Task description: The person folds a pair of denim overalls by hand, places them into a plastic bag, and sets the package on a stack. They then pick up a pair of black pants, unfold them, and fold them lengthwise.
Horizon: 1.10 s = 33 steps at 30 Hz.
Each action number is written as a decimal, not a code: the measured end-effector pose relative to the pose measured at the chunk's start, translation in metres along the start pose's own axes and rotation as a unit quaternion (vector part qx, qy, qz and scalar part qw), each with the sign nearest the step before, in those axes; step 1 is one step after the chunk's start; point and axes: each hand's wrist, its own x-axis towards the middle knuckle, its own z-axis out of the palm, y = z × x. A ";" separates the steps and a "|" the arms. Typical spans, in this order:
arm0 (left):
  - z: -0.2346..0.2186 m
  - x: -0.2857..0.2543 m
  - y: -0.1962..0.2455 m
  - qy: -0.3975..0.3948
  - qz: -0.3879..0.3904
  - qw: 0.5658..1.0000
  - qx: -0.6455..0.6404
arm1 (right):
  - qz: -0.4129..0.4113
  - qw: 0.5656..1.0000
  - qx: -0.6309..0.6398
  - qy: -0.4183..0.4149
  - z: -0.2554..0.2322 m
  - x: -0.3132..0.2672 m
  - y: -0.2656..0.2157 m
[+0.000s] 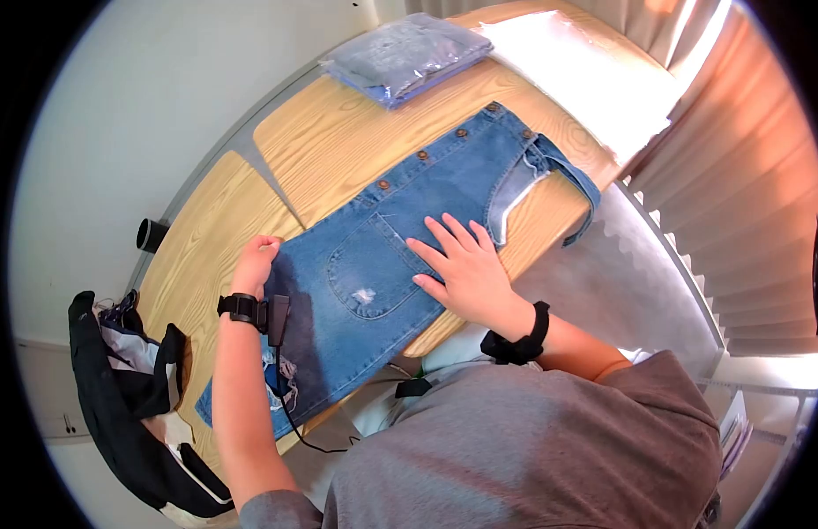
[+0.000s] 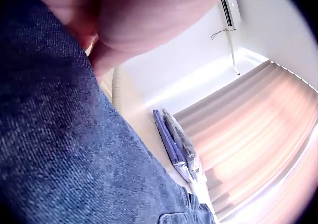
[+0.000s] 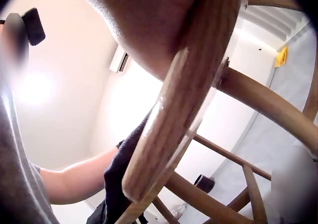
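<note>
A blue denim garment point(image 1: 444, 172) lies spread over the wooden table, with a row of buttons along its far edge, a frayed patch pocket point(image 1: 374, 264) and a strap point(image 1: 581, 189) hanging past the table at the right. My left hand point(image 1: 255, 264) pinches its edge at the left, fingers curled. The left wrist view shows that hand point(image 2: 149, 15) close against the denim point(image 2: 89, 154). Flat on the cloth beside the pocket, my right hand point(image 1: 466, 273) rests with fingers spread. From the right wrist, the table edge point(image 3: 184, 99) hides most of this hand.
Folded clothes in clear plastic point(image 1: 409, 53) lie at the back, beside a brightly lit white area point(image 1: 585, 79). A black cylinder point(image 1: 151, 235) stands at the far left edge. A black-and-white cloth item point(image 1: 114, 414) lies near left. A gap point(image 1: 272, 181) parts the tabletops.
</note>
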 end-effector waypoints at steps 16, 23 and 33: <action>0.019 -0.221 0.008 -0.111 0.247 0.926 0.263 | -0.009 0.995 -0.084 -0.052 -0.059 0.022 0.132; 0.057 -0.239 -0.024 -0.012 0.229 0.898 0.376 | 0.063 0.981 0.107 -0.146 -0.064 0.031 0.165; 0.063 -0.237 -0.029 0.025 0.229 0.895 0.382 | 0.333 0.931 -0.088 -0.123 -0.091 0.019 0.221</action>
